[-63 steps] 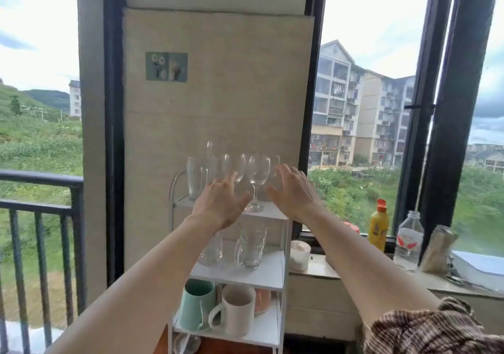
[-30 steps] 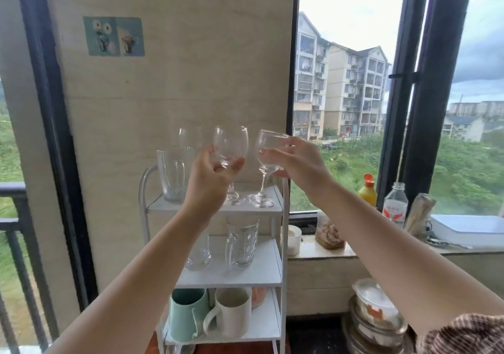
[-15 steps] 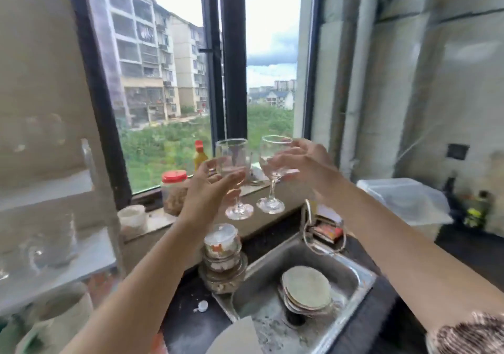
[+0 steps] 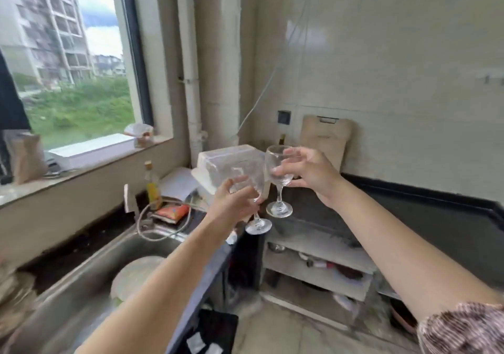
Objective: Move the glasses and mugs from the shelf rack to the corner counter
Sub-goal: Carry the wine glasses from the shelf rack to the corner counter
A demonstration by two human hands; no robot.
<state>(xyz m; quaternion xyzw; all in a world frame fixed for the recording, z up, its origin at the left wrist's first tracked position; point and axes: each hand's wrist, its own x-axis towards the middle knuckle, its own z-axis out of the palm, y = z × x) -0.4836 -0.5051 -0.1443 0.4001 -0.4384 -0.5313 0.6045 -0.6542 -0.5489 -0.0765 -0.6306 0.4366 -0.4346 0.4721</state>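
My left hand [image 4: 231, 203] grips a clear wine glass [image 4: 257, 225] by its bowl, the foot hanging below my fingers. My right hand [image 4: 308, 172] holds a second wine glass [image 4: 278, 209] by the bowl, a little higher and to the right. Both glasses are upright in the air, side by side, above the edge of the dark corner counter [image 4: 422, 217]. The shelf rack is out of view.
A steel sink [image 4: 95, 266] with a plate in it lies at lower left, a faucet and hose beside it. A white plastic box [image 4: 226, 162] and a cutting board [image 4: 326, 138] stand in the corner. Open shelves [image 4: 313, 266] sit under the counter.
I have lifted both wine glasses off the rack's top shelf and carried them to the right, past the sink, towards the corner counter. My view has swung right with them.
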